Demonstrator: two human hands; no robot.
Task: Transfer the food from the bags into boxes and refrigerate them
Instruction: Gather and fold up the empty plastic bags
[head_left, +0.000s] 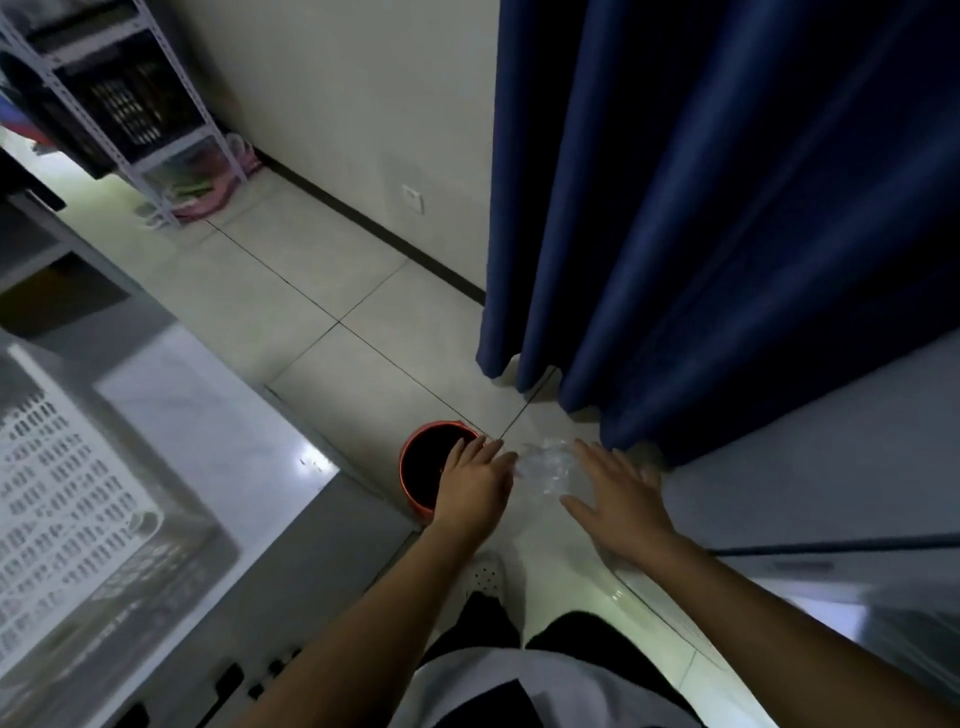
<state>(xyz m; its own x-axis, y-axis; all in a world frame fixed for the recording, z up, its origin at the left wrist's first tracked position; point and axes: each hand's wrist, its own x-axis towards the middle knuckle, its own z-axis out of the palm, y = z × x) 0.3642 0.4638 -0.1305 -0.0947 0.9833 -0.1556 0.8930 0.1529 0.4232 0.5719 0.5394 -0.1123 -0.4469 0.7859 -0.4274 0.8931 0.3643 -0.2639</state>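
A crumpled clear plastic bag (545, 467) hovers between my two hands, just right of a red bin (415, 457) with a dark inside that stands on the floor. My left hand (475, 486) is stretched out over the bin's right rim, fingers straight, fingertips touching the bag's left edge. My right hand (618, 496) is spread flat with straight fingers beside the bag's right side. Whether either hand still holds the bag is blurred. No boxes or food show.
A dark blue curtain (727, 234) hangs at the right, down to the tiled floor (363, 312). A grey counter with a white perforated tray (62, 493) is at the left. A metal shelf rack (156, 130) stands at the back left. A pale appliance surface (831, 467) lies at the right.
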